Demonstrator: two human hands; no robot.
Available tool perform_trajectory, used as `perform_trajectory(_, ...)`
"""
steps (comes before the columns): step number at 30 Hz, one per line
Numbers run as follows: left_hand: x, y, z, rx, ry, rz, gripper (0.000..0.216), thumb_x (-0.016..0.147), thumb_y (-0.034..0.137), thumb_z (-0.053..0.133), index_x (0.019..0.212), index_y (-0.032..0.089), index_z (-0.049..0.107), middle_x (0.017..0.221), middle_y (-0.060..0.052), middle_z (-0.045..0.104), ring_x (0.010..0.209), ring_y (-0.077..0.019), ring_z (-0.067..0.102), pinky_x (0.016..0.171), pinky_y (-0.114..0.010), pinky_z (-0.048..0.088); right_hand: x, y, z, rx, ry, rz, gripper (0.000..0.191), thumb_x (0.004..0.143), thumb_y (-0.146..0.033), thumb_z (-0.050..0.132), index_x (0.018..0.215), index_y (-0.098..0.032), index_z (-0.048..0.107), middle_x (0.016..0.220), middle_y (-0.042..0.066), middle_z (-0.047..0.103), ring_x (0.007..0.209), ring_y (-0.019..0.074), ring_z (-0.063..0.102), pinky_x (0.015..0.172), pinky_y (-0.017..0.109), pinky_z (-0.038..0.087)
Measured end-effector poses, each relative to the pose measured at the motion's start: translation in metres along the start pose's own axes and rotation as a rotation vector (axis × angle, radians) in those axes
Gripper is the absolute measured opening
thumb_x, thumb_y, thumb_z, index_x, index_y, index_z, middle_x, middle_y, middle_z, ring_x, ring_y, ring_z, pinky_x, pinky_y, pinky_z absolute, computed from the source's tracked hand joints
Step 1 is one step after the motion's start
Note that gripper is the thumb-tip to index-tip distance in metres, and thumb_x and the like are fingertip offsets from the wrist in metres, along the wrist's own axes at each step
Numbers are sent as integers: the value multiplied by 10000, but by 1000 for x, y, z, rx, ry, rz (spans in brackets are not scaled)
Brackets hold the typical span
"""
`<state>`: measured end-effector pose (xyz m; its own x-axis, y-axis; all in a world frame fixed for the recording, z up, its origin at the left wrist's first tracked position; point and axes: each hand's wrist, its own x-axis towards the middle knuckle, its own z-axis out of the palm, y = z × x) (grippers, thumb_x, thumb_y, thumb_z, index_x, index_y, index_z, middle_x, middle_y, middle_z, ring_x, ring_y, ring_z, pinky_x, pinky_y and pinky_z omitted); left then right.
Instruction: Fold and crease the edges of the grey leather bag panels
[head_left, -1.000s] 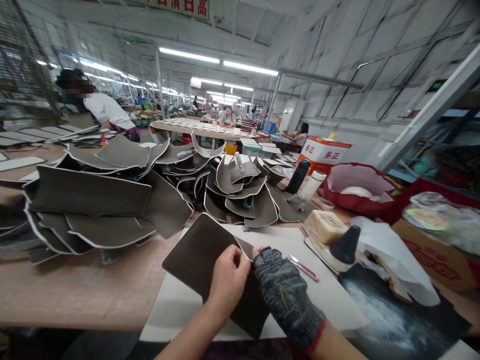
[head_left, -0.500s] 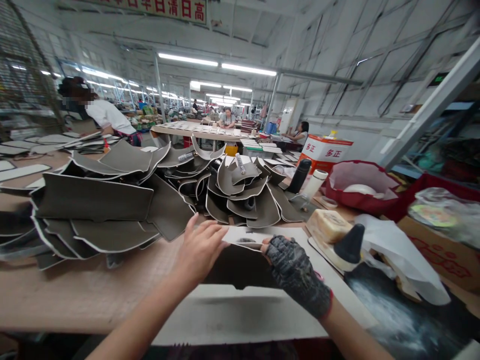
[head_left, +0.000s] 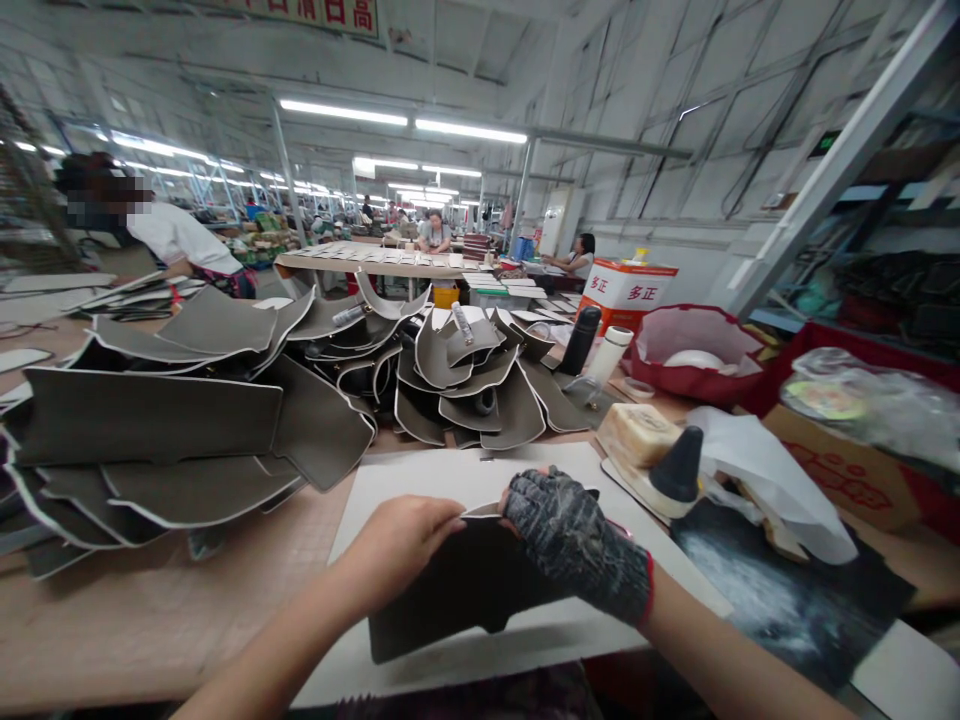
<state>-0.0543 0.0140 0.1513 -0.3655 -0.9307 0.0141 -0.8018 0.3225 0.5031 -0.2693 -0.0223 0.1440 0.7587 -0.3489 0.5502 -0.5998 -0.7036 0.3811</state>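
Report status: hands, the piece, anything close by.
Left hand and gloved right hand both grip the dark piece over the white board. Piece pile lies beyond, apart.

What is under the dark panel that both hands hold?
A white board lies under the dark panel, on the table. The panel covers the board's middle, so anything there is hidden.

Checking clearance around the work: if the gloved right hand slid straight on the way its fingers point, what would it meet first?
Probably the bare left hand: the gloved right hand points left along the dark leather panel both grip.
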Motion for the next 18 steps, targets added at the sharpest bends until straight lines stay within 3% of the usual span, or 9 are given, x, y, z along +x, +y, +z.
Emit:
perform_trajectory(4, 8, 10, 6, -30, 18, 31, 327, 886, 339, 393, 930, 220, 694, 876, -50, 732, 812, -186, 647, 724, -245, 431, 1, 5, -11, 171, -53, 73, 117, 825, -211, 495, 847, -208, 610, 708, 15, 652, 649, 179, 581, 603, 295, 407)
perform_trajectory(8, 6, 4, 6, -82, 15, 13, 336, 882, 366, 399, 908, 207, 694, 855, -47, 726, 789, -179, 639, 717, -242, 429, -11, 24, -20, 231, -77, 189, 419, 779, -267, 604, 1180, -170, 532, 891, 54, 690, 793, 208, 622, 686, 317, 466)
perform_trajectory(13, 1, 0, 2, -113, -3, -8, 343, 880, 383, 399, 887, 210, 694, 841, -34, 720, 790, -173, 632, 724, -236, 433, -24, 35, -17, 239, -53, 172, 116, 846, -254, 532, 879, -193, 625, 796, 46, 671, 750, 180, 613, 707, 312, 439)
perform_trajectory(18, 0, 12, 2, -125, 4, -1, 332, 887, 358, 393, 956, 216, 685, 927, -38, 725, 860, -181, 641, 775, -247, 436, -21, 28, -17, 260, -48, 225, 193, 873, -266, 471, 738, -194, 588, 700, 24, 622, 654, 151, 553, 639, 283, 397)
